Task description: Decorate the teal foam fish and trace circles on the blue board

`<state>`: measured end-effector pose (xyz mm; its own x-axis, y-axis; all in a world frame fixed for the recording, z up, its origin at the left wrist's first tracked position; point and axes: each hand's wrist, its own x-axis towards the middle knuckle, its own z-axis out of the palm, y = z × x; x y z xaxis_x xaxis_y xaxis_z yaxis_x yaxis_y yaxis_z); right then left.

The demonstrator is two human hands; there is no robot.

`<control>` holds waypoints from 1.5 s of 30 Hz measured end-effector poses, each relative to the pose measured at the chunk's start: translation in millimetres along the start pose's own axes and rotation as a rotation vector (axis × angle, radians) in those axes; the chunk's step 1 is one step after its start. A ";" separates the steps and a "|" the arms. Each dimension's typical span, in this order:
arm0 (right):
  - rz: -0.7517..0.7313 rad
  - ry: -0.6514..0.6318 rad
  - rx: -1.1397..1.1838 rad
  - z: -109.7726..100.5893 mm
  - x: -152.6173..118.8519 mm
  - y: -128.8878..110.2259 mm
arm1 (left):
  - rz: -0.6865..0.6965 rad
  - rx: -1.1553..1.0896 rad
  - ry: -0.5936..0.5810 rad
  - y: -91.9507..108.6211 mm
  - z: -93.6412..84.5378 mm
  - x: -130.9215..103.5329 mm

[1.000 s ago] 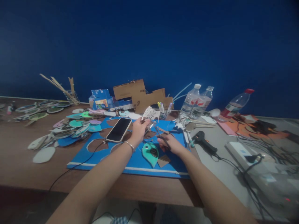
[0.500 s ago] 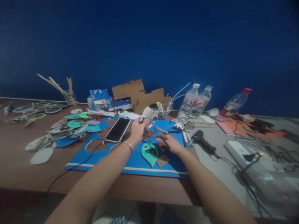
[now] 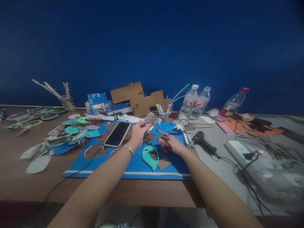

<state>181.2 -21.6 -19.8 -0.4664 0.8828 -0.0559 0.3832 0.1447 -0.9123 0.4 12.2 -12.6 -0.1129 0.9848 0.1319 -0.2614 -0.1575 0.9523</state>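
Phone [image 3: 117, 134] beside left hand [image 3: 138, 134]; glue gun [image 3: 204, 144] near right hand [image 3: 174, 145]

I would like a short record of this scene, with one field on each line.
Left hand: grips a pale patterned piece
Right hand: holds scissors
Surface below hands: blue board
On the board: phone, teal cutout, brown square
Right of the board: black glue gun
Behind: cardboard, pens in a holder

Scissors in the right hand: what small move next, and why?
I'd probably try a small snip: the left hand holds the pale piece, and the right hand has the scissors pointed towards it. Whether the blades touch it is unclear.
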 end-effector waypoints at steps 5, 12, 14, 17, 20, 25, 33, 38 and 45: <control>0.042 -0.062 -0.011 -16.8 1.6 6.6 | -0.142 0.036 -0.114 3.0 2.2 -4.0; 0.091 -0.125 -0.034 -28.4 -1.3 11.4 | -0.273 0.089 -0.255 4.8 2.4 -5.7; 0.090 -0.127 -0.036 -30.0 -2.2 11.3 | -0.272 0.100 -0.278 5.0 2.0 -5.5; 0.058 -0.115 -0.064 -31.8 -3.7 8.7 | -0.267 0.117 -0.315 3.6 0.5 -4.6; 0.022 -0.104 -0.098 -32.4 -5.3 4.3 | -0.229 0.156 -0.320 -0.3 -2.1 -2.6; 0.026 -0.069 -0.122 -31.0 -5.7 2.4 | -0.192 0.169 -0.299 -4.9 -4.8 -0.1; 0.036 -0.047 -0.107 -29.7 -4.3 4.6 | -0.190 0.178 -0.286 1.2 -1.9 -3.9; 0.066 -0.055 -0.053 -27.3 -5.9 2.6 | -0.136 0.113 -0.191 -0.2 0.9 -2.3; 0.019 -0.093 -0.002 -24.8 -7.6 -6.6 | -0.097 -0.160 0.061 7.8 5.4 0.7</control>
<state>202.0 -18.2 -3.3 -0.5315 0.8398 -0.1105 0.3943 0.1299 -0.9097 3.4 12.0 -3.6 -0.1364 0.9905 0.0199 -0.4221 -0.0763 0.9034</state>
